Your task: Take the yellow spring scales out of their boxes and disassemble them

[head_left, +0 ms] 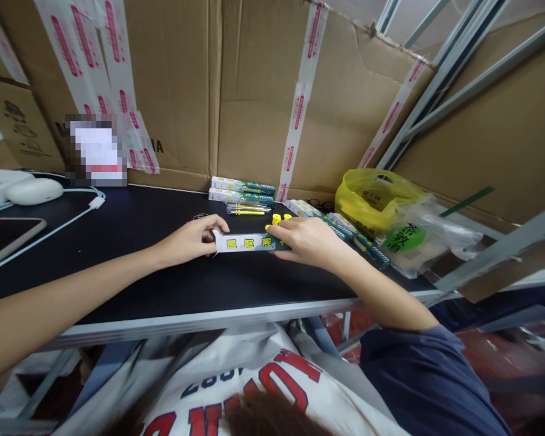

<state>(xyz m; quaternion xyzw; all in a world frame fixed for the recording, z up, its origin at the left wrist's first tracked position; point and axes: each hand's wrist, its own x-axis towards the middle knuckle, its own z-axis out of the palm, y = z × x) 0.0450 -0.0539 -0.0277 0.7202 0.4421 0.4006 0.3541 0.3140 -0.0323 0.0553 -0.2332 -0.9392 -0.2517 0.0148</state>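
A slim printed box [249, 243], white at its left end and dark green at its right, is held level above the black tabletop. At its white end, my left hand [200, 237] pinches the edge between thumb and fingers. My right hand [306, 239] wraps round the green end and covers part of the lettering. Just behind my right hand lie small yellow pieces [277, 218]. Beyond the box rest several thin rods [247, 209], one of them yellow. Two similar boxes [241, 189] are lined up at the back against the cardboard.
More printed boxes [306, 209] lie right of my right hand. Behind them sit a yellow plastic bag [372, 200] and a clear bag with a green label [404, 237]. At left are a phone [11, 239], a cable [49, 229] and a white rounded device [35, 191]. Large cardboard [254, 91] walls the back.
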